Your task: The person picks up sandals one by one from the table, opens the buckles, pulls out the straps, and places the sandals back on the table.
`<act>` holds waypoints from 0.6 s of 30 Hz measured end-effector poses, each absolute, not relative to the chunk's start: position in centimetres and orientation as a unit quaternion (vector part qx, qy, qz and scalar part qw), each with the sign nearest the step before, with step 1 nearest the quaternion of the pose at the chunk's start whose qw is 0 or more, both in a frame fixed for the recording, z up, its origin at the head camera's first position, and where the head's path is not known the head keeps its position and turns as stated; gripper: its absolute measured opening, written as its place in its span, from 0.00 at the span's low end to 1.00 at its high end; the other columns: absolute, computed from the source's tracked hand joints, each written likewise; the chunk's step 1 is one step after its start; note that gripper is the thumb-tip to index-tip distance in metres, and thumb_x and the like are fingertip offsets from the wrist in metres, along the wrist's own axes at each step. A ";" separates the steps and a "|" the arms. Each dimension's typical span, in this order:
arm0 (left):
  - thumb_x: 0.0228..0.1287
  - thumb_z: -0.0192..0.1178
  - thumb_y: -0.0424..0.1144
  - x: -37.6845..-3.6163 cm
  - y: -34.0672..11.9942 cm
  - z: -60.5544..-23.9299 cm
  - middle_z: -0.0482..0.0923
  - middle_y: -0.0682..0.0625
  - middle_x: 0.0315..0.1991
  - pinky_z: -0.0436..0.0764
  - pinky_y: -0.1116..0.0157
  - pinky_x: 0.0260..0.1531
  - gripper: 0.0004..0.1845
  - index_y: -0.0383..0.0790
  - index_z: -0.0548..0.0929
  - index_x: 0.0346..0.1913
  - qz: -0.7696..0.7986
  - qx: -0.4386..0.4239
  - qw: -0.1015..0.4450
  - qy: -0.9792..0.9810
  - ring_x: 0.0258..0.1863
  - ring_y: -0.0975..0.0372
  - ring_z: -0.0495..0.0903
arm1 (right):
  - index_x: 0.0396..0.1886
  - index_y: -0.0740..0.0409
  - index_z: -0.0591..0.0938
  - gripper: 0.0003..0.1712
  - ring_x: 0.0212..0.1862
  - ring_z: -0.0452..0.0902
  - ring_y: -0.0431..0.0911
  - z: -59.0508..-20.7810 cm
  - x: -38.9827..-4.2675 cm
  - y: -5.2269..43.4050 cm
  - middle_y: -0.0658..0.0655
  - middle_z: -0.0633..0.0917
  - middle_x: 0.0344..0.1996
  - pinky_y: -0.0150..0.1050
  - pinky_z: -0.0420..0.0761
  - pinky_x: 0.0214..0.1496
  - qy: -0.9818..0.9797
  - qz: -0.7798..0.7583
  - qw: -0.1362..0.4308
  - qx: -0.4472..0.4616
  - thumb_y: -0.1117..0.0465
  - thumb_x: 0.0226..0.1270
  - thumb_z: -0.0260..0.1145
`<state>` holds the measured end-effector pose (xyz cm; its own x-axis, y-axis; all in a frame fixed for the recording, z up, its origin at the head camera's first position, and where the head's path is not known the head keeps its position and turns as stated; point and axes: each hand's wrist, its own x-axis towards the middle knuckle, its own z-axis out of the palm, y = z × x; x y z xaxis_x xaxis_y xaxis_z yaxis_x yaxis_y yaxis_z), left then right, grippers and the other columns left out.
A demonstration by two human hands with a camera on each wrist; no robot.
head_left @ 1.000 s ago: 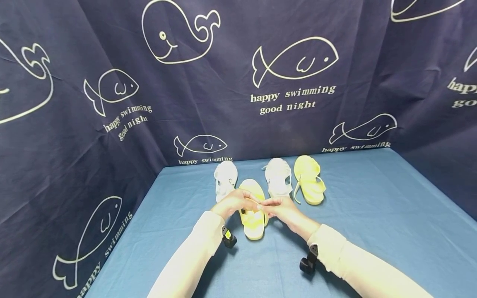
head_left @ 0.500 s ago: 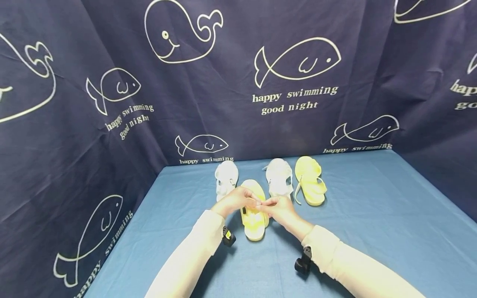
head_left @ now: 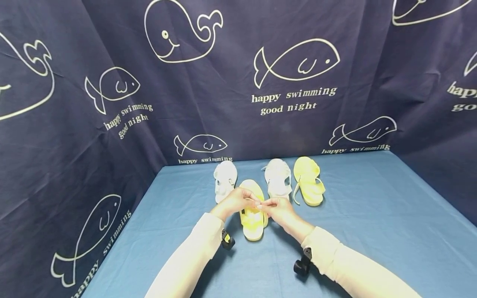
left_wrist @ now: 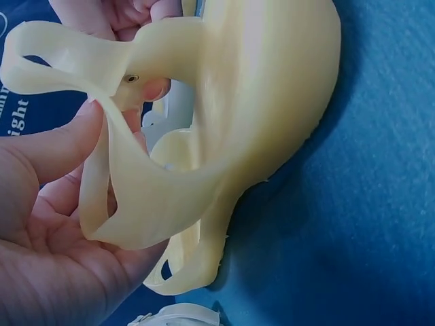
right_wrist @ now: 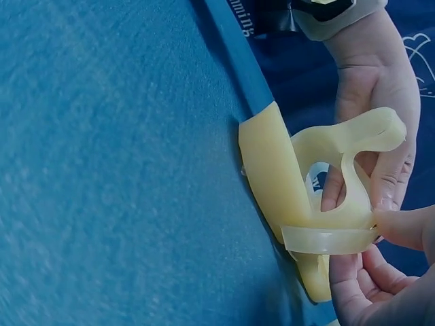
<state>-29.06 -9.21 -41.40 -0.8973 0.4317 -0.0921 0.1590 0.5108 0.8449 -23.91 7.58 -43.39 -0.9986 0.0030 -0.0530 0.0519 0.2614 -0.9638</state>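
Note:
A pale yellow sandal (head_left: 253, 234) stands on the blue cloth in front of me. My left hand (head_left: 235, 202) pinches its upper straps (left_wrist: 146, 183) between thumb and fingers. From the other side, my right hand (head_left: 284, 213) pinches the end of the thin ankle strap (right_wrist: 326, 241). The fingertips of both hands meet above the sandal. A small metal-rimmed hole (left_wrist: 132, 79) shows on the strap in the left wrist view. My fingers hide the exact spot where the strap ends meet.
Behind the hands lie a white sandal (head_left: 225, 176) at left, another white sandal (head_left: 278, 178) and a second yellow sandal (head_left: 309, 182) with its strap hanging loose. A dark blue curtain (head_left: 238, 116) printed with fish rises along the back and sides of the blue cloth (head_left: 372, 207).
The right wrist and forearm have shifted slightly left and inward. Both hands keep their grip at the same spot, and the sandals stay in place.

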 end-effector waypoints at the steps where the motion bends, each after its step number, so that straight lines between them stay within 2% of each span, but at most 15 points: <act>1: 0.58 0.67 0.35 -29.0 -9.2 -41.4 0.86 0.50 0.30 0.77 0.71 0.31 0.07 0.34 0.87 0.36 0.465 0.169 0.148 0.857 0.28 0.68 0.78 | 0.37 0.70 0.85 0.10 0.25 0.77 0.41 -43.4 -23.9 7.5 0.56 0.86 0.26 0.39 0.81 0.34 0.791 -0.611 0.021 0.019 0.65 0.60 0.68; 4: 0.58 0.67 0.35 -29.0 -9.4 -41.5 0.86 0.50 0.34 0.78 0.72 0.34 0.07 0.34 0.87 0.37 0.465 0.160 0.143 0.859 0.31 0.68 0.78 | 0.38 0.72 0.84 0.10 0.26 0.78 0.41 -43.6 -23.9 7.4 0.57 0.86 0.27 0.37 0.82 0.34 0.777 -0.628 0.025 0.023 0.66 0.60 0.67; 10: 0.58 0.66 0.32 -29.4 -10.4 -42.0 0.87 0.46 0.40 0.79 0.72 0.42 0.06 0.32 0.86 0.37 0.488 0.124 0.098 0.859 0.37 0.69 0.79 | 0.41 0.77 0.81 0.11 0.24 0.79 0.40 -44.0 -24.0 7.6 0.54 0.85 0.24 0.35 0.84 0.33 0.729 -0.682 0.043 0.036 0.72 0.62 0.64; 14: 0.58 0.64 0.29 -29.6 -10.8 -42.4 0.87 0.42 0.42 0.81 0.69 0.45 0.07 0.28 0.85 0.38 0.506 0.128 0.102 0.847 0.37 0.68 0.81 | 0.41 0.79 0.80 0.11 0.24 0.80 0.41 -44.0 -24.0 7.8 0.54 0.85 0.23 0.37 0.86 0.34 0.718 -0.694 0.040 0.034 0.73 0.62 0.63; 18: 0.59 0.64 0.30 -29.6 -11.0 -42.4 0.87 0.43 0.42 0.81 0.68 0.47 0.07 0.29 0.85 0.39 0.509 0.124 0.111 0.845 0.36 0.69 0.81 | 0.41 0.78 0.81 0.11 0.23 0.80 0.41 -44.0 -24.0 7.8 0.57 0.86 0.25 0.37 0.85 0.33 0.719 -0.693 0.036 0.035 0.72 0.62 0.64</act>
